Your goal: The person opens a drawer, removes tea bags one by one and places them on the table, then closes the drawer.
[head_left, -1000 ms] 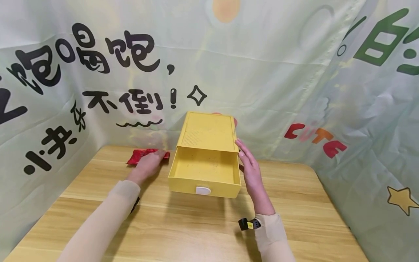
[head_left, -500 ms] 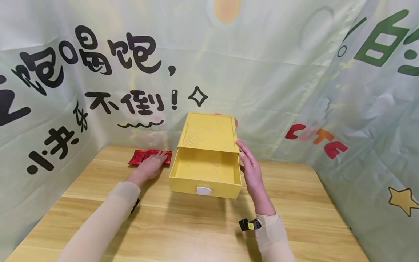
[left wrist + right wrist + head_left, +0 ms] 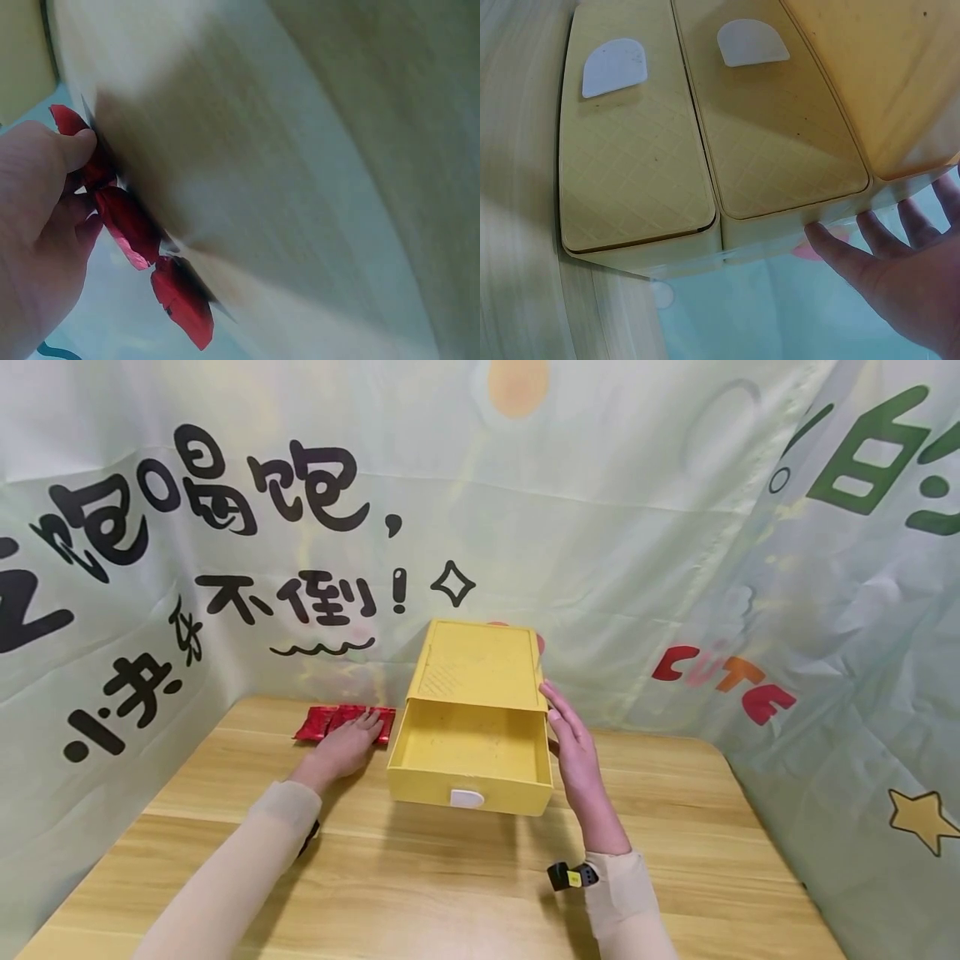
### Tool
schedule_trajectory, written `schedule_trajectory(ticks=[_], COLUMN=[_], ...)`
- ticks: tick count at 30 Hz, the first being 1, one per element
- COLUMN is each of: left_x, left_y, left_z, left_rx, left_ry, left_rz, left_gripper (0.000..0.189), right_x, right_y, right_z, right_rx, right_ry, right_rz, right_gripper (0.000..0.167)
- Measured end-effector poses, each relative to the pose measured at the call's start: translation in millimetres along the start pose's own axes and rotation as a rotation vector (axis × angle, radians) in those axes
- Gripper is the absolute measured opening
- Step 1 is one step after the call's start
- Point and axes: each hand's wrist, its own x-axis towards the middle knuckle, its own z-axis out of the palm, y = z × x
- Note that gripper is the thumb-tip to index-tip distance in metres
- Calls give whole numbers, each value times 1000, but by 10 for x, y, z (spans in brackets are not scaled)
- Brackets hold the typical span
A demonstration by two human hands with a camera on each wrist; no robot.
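Note:
My left hand point(image 3: 348, 747) rests at the row of three red foil packets point(image 3: 315, 723) on the left of the table, with its fingers over the packet nearest the box. In the left wrist view, the thumb point(image 3: 79, 150) touches one end packet; the middle packet point(image 3: 127, 221) and the other end packet point(image 3: 184, 300) lie in line. The yellow drawer box point(image 3: 480, 664) has its top drawer point(image 3: 468, 785) pulled out, with nothing seen inside. My right hand point(image 3: 577, 760) lies with extended fingers against the box's right side. Two lower drawers point(image 3: 637, 165) are shut.
A wooden table point(image 3: 450, 893) carries the box and packets. Behind it hangs a printed cloth point(image 3: 600, 527) with large black lettering, and another cloth side closes off the right. White tabs point(image 3: 754, 41) stick out from the drawer fronts.
The left hand has shifted slightly, its fingers now spread over the packets, which show more plainly as a row. The right hand and the box have stayed in place.

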Motion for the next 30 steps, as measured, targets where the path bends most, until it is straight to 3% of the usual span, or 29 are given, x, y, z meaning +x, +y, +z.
schedule_trajectory(ticks=[8,13,24,30], left_x=[-51,-90,-283,-447], left_y=[-15,29,261,426], left_z=[40,-6,-278,-407], left_rx=[-23,-91,-358,-393], left_ry=[67,108,332,478], left_rz=[26,26,7,38], left_gripper=[54,59,71,71], right_x=[-6,2,-1,-4], right_y=[11,14,7,7], right_z=[8,0,-8,-4], right_rx=[2,8,5,10], right_ry=[-2,1,2,-1], right_rz=[0,-6,-10,-10], right_gripper=[47,47,47,48])
